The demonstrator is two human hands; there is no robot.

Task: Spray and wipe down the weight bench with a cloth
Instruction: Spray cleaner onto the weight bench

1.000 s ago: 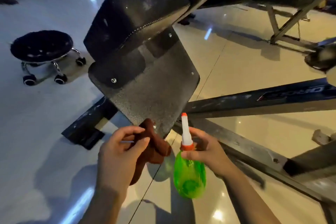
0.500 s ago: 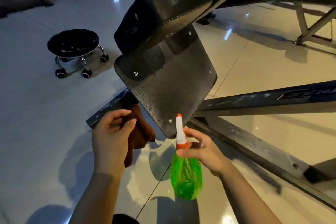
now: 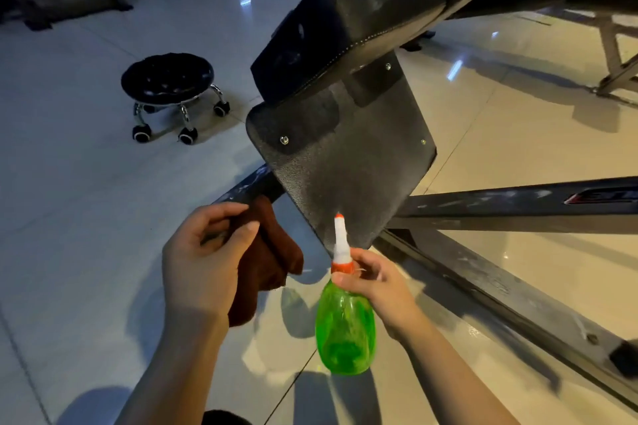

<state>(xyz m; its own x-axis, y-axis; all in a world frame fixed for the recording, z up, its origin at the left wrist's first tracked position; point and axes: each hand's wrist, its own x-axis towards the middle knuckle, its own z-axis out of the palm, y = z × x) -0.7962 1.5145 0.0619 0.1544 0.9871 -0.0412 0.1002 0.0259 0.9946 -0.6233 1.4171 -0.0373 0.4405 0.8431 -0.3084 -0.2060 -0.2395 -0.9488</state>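
Observation:
The weight bench's black padded end (image 3: 348,21) rises at upper centre, and a dark textured metal plate (image 3: 348,162) hangs below it. My right hand (image 3: 376,290) grips a green spray bottle (image 3: 345,331) by its orange neck. The bottle's white nozzle, tipped orange, points up at the plate's lower edge. My left hand (image 3: 203,262) holds a folded brown cloth (image 3: 269,262) just left of the plate's bottom corner, with thumb and fingers curled round it.
A low black stool on castors (image 3: 169,86) stands on the glossy tiled floor at the left. Dark steel frame beams (image 3: 518,203) run out to the right and down toward the lower right. More gym frames stand at the upper right.
The view has shifted, so the bench and stool sit further right in frame. Both hands keep their holds on cloth and bottle; the nozzle stays at the plate's lower edge.

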